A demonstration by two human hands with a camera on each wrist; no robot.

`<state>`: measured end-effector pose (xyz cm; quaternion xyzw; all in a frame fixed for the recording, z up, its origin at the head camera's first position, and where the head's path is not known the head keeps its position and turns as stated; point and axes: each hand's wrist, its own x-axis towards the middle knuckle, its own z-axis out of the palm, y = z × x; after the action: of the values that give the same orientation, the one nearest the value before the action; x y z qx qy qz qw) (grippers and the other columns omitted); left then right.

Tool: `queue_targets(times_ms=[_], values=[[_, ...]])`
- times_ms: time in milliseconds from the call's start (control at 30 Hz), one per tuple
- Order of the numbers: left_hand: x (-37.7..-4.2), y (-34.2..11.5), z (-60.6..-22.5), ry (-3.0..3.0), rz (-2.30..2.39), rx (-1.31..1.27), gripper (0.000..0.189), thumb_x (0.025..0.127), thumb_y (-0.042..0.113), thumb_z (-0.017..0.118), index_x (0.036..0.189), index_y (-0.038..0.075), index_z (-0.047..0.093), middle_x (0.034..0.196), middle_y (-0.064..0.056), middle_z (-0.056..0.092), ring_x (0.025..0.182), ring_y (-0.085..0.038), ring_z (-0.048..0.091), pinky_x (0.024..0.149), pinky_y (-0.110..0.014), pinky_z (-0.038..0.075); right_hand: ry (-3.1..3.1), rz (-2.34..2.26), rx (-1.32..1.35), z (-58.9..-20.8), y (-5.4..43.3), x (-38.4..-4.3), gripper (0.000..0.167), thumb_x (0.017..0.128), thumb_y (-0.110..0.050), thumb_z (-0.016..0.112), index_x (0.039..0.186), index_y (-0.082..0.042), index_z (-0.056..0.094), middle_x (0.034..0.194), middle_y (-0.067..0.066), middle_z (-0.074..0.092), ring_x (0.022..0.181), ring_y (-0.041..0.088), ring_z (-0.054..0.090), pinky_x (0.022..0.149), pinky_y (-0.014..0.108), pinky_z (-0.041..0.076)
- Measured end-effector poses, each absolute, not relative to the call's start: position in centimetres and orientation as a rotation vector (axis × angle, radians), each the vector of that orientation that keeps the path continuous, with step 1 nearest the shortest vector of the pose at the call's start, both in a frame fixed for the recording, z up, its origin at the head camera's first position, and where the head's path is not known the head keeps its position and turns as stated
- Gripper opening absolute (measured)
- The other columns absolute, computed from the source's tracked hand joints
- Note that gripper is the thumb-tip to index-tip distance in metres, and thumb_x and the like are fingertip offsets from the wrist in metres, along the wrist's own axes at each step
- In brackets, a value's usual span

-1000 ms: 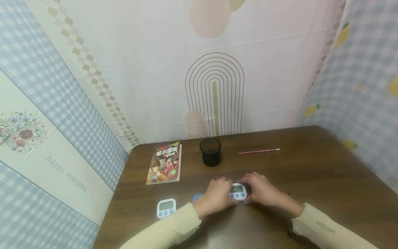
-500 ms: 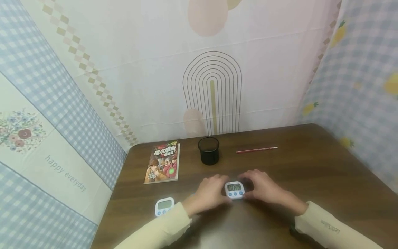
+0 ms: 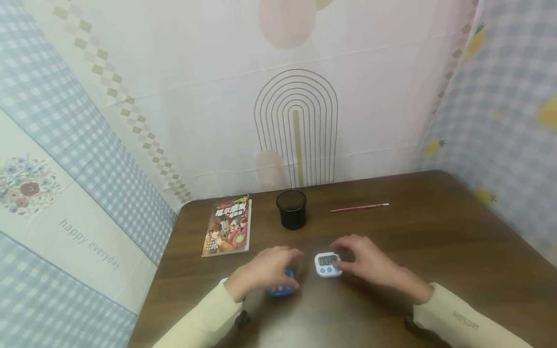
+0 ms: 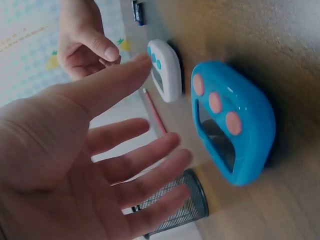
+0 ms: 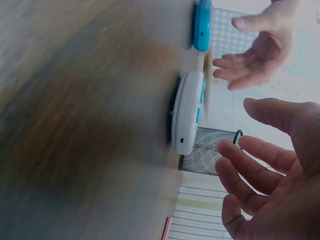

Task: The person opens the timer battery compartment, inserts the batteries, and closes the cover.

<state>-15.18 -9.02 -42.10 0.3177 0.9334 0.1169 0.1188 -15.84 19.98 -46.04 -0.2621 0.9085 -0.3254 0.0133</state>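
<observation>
One book (image 3: 227, 227), left | left hand (image 3: 263, 270): fingers spread wide, empty, near blue timer (image 4: 250, 117) on table (image 3: 322, 321) | black mesh cup (image 3: 293, 218) behind | white timer (image 3: 327, 266) on table, between hands | right hand (image 3: 367, 259): fingers parted, empty, just beside it

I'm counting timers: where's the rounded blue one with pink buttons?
In the head view, the blue timer lies partly hidden by the left hand, left of the white, blue-buttoned timer.
</observation>
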Motion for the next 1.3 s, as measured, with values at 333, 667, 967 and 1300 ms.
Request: queue_targets(times_ms=[333, 667, 967, 1300], values=[[-13.6, -10.2, -43.4, 2.779, 0.100, 1.014, 0.078, 0.075, 0.050, 0.093, 0.141, 0.021, 0.065, 0.130, -0.002, 0.070, 0.112, -0.022, 0.065, 0.094, -0.041, 0.058, 2.785, -1.062, -0.892, -45.4, 19.4, -15.4, 0.033, 0.092, -0.021, 0.083, 0.122, -0.009, 0.074, 0.113, -0.001, 0.077, 0.102, 0.016, 0.068, 0.088, 0.038, 0.061], [-13.2, -10.6, -44.2, 2.803, 0.139, 1.015, 0.065, 0.074, 0.037, 0.095, 0.132, 0.023, 0.070, 0.123, -0.001, 0.072, 0.106, -0.020, 0.067, 0.082, -0.034, 0.060, 2.689, -1.138, -0.918, -45.4, 19.0, -15.5, 0.033, 0.095, -0.021, 0.081, 0.123, -0.008, 0.073, 0.102, -0.007, 0.074, 0.093, 0.009, 0.067, 0.081, 0.033, 0.061], [-13.6, -11.0, -44.5, 2.793, 0.197, 1.012, 0.059, 0.076, 0.034, 0.094, 0.129, 0.023, 0.071, 0.119, -0.001, 0.072, 0.102, -0.018, 0.067, 0.076, -0.030, 0.058, 2.605, -1.175, -0.924, -45.3, 18.5, -15.5, 0.033, 0.095, -0.023, 0.080, 0.124, -0.009, 0.072, 0.100, -0.011, 0.072, 0.090, 0.005, 0.065, 0.077, 0.030, 0.061], [-14.0, -11.1, -43.7, 2.869, 0.279, 1.041, 0.064, 0.083, 0.036, 0.088, 0.141, 0.019, 0.066, 0.130, -0.003, 0.071, 0.113, -0.021, 0.067, 0.081, -0.033, 0.060, 2.609, -1.199, -0.950, -45.6, 18.4, -15.5, 0.032, 0.096, -0.023, 0.080, 0.123, -0.008, 0.072, 0.097, -0.012, 0.072, 0.087, 0.006, 0.065, 0.074, 0.030, 0.059]])
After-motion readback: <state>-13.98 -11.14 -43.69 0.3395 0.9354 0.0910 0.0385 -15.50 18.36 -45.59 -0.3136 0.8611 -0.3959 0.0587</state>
